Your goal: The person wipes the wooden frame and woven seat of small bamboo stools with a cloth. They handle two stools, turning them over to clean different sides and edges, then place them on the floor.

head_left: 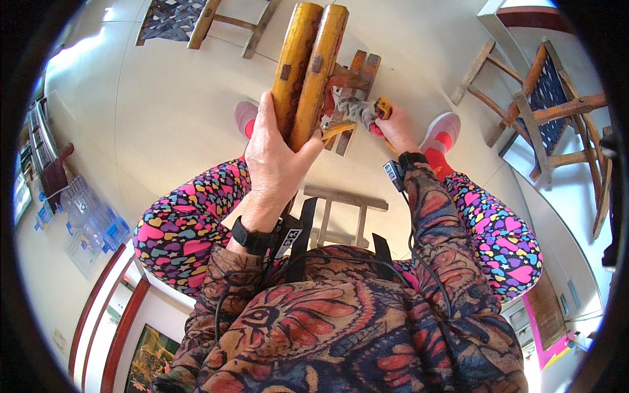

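Observation:
My left hand (pixel 277 147) grips the near end of a pair of yellow-brown wooden poles (pixel 318 64) lying side by side, with small dark square patches on them. At its right, my right hand (pixel 397 128) is closed around a bundled cloth (pixel 362 112), grey with yellow and red parts. The cloth lies against a yellow wooden piece (pixel 339 128) near the poles' lower end. Behind it is a small wooden frame with slats (pixel 366 73), partly hidden by the poles and the cloth. How the poles join this frame I cannot tell.
Wooden folding stools stand at the upper left (pixel 199 24) and right (pixel 545 113), with woven dark seats. A wooden frame (pixel 344 199) shows below me between my legs. Clear plastic water bottles (pixel 93 216) are at the left. My shoes rest on the tiled floor (pixel 167 113).

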Demonstrator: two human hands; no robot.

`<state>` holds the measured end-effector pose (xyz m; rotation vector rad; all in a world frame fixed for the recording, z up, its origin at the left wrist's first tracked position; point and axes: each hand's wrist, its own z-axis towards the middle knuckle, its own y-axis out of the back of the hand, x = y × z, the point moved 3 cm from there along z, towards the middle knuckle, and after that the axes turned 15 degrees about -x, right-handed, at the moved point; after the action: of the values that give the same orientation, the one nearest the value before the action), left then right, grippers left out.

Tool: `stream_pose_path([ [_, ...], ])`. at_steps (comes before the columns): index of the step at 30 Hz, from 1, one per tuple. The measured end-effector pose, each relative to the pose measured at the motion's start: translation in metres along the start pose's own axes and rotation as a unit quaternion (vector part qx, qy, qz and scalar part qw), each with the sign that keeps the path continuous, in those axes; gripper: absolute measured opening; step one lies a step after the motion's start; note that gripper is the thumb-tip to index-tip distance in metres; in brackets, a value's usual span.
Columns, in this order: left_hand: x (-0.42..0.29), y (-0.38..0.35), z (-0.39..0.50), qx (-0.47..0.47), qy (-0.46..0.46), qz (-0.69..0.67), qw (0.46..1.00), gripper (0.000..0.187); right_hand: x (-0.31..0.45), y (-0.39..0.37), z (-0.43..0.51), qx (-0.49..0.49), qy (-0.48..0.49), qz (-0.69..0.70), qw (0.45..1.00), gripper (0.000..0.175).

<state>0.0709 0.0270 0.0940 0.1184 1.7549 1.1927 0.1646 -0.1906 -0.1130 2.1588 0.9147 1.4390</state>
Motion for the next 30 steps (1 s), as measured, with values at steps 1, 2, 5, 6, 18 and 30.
stream_pose_path([
  [1, -0.001, 0.0, 0.0, -0.001, -0.009, 0.014, 1.0, 0.088, 0.008, 0.0, -0.002, -0.006, 0.109, -0.034, 0.993, 0.036],
  [2, -0.002, 0.0, 0.0, -0.007, -0.019, 0.023, 1.0, 0.089, 0.015, -0.007, -0.003, -0.005, 0.187, -0.088, 0.978, 0.037],
  [5, -0.004, 0.001, 0.0, -0.009, -0.031, 0.016, 0.999, 0.089, 0.034, -0.035, -0.007, -0.031, 0.314, -0.146, 0.938, 0.036],
  [6, -0.005, 0.002, -0.001, -0.018, -0.049, 0.032, 0.998, 0.088, 0.039, -0.041, -0.007, -0.064, 0.37, -0.125, 0.918, 0.036],
  [18, -0.009, 0.002, -0.003, -0.013, -0.045, 0.027, 0.999, 0.088, 0.018, -0.06, 0.014, 0.165, 0.072, -0.086, 0.98, 0.023],
  [30, 0.018, 0.007, -0.031, -0.087, 0.258, -0.339, 0.901, 0.067, -0.044, 0.017, -0.038, -0.128, -0.315, 0.342, 0.876, 0.024],
])
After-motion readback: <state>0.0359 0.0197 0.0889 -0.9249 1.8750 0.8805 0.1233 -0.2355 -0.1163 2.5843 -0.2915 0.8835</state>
